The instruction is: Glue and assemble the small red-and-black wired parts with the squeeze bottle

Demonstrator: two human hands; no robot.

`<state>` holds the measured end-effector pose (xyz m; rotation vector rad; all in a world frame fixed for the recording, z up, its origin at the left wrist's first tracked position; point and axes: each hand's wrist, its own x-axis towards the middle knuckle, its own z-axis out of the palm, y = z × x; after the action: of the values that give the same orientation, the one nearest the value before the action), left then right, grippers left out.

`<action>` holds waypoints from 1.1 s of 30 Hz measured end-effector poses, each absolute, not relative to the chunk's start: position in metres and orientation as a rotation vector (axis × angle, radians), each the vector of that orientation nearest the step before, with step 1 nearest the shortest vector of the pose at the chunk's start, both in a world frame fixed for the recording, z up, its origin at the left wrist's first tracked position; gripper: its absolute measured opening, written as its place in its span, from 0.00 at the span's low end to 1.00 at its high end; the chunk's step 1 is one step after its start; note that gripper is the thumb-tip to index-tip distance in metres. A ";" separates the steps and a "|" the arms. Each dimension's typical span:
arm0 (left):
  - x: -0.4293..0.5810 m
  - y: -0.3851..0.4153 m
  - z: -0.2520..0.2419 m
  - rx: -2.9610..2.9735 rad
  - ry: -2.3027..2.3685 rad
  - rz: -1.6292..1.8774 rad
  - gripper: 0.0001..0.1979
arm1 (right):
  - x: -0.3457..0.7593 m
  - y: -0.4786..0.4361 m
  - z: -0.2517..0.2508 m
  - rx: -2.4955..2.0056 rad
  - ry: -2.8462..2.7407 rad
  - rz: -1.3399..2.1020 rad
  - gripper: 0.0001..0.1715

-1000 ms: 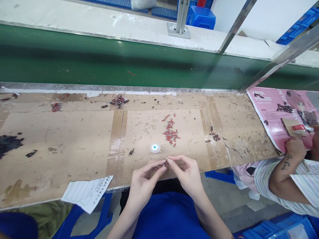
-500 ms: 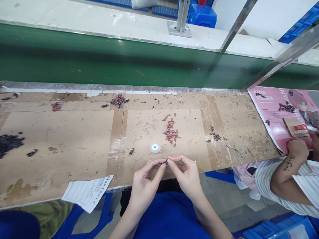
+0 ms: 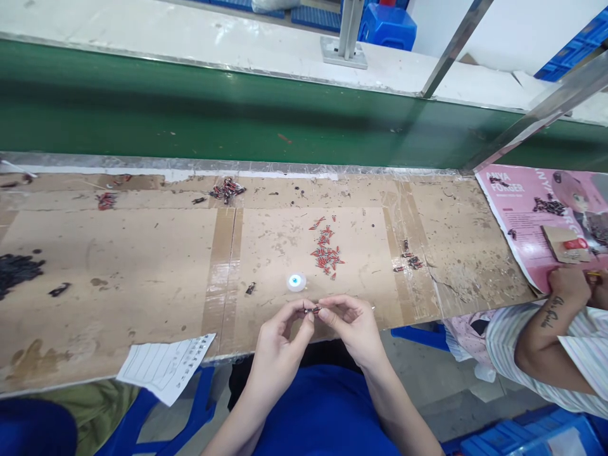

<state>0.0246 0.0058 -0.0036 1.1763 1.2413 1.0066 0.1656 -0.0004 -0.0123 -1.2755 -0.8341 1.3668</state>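
My left hand (image 3: 284, 335) and my right hand (image 3: 354, 326) meet over the near edge of the cardboard-covered table. Both pinch a small dark-and-red part (image 3: 313, 310) between thumbs and fingertips; its exact kind is too small to make out. Just beyond my fingers lies a round white piece with a blue dot (image 3: 296, 282). Farther out is a loose pile of small red pointed parts (image 3: 327, 254). A little black part (image 3: 250, 288) rests to the left of the white piece.
Dark-and-red parts lie in clusters at the back (image 3: 228, 190) and right (image 3: 412, 259). A black heap (image 3: 19, 272) is at far left. A paper sheet (image 3: 166, 367) overhangs the front edge. At right, a co-worker's arm (image 3: 546, 323) rests by a pink poster (image 3: 513, 215). A green conveyor (image 3: 237, 114) runs behind.
My fingertips have drawn slightly apart, so more of the small dark-and-red part shows between them. The co-worker's hand at right has shifted slightly, and something yellow now shows there.
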 end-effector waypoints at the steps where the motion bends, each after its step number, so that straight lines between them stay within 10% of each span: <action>1: 0.025 0.006 -0.004 1.175 1.239 1.005 0.08 | 0.165 -0.001 -0.013 -1.281 -0.843 1.333 0.09; 20: -0.041 0.023 -0.001 2.021 1.797 1.097 0.10 | 0.234 0.012 -0.035 -1.944 -1.421 -0.167 0.14; 27: -0.076 0.054 -0.050 2.360 1.382 0.848 0.28 | 0.150 0.017 -0.035 -1.618 -1.728 0.307 0.30; 33: -0.095 0.060 -0.058 2.410 1.232 0.760 0.25 | 0.132 0.029 -0.043 -1.515 -1.610 0.607 0.14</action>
<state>-0.0949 0.0600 -0.0578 2.4096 1.2325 0.7596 0.1324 0.0293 -0.0427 -1.5153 -1.6102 0.6069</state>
